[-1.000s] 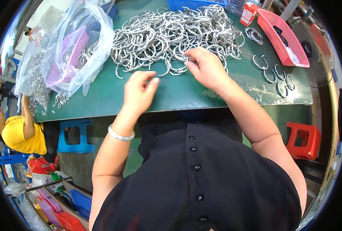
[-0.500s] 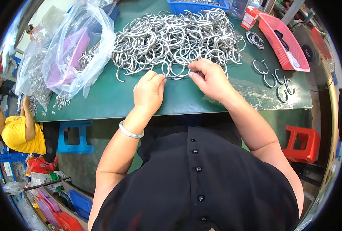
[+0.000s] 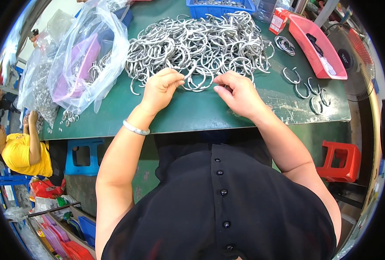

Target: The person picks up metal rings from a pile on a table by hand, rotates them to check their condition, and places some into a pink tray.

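Note:
A large heap of silver-grey open metal rings lies on the green table. My left hand, a pale bangle on its wrist, is at the heap's front edge with fingers pressed together in a pinch. What sits in that pinch, if anything, is too small to make out. Opposite it is my right hand, thumb and forefinger curled toward each other. A metal ring shows between the two hands, its right side close by my right fingertips; whether they grip it cannot be seen.
Several separate rings lie at the right, below a pink basket and a red-and-white box. Clear plastic bags with metal parts stand left. A blue bin is behind the heap. A person in yellow works at far left.
My left hand has moved left and slightly up, away from my right hand, and its wrist has turned. My right hand stays nearly in place, its thumb a little lower.

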The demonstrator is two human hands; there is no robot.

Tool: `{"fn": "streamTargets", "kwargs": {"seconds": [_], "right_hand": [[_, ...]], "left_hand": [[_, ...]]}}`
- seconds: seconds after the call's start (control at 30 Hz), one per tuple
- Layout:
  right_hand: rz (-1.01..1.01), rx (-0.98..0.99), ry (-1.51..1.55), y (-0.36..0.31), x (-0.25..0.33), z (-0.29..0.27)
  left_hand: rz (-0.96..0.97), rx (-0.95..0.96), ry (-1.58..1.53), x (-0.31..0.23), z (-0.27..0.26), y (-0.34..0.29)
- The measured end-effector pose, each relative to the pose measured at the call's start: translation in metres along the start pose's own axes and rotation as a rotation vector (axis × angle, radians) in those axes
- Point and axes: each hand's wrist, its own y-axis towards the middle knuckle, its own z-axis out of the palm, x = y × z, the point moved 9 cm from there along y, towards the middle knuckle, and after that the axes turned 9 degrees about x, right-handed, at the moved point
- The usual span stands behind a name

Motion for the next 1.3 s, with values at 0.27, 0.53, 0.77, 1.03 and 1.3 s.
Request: {"fn": "streamTargets", "kwargs": {"seconds": [0.27,0.53,0.77,1.03,1.3], "right_hand": [[0.014,0.012,-0.008,0.001,0.001,0.0],[0.426,0.056,0.865,-0.001,-0.043,0.006],[0.384,0.24,1.184,-0.004,-0.022,0.021],[0.4,0.249,1.14,-0.014,-0.011,0.027],[0.453,0.221,1.191,-0.023,-0.008,0.038]], "left_hand": [[0.092,0.009,0.101,-0.004,-0.002,0.007],[0.346,-0.014,0.194,-0.074,-0.016,-0.002],[0.42,0.125,0.21,-0.1,-0.007,-0.016],[-0.083,-0.013,-0.549,-0.039,-0.004,-0.035],[-0.427,-0.159,-0.931,-0.028,0.004,-0.05]]}}
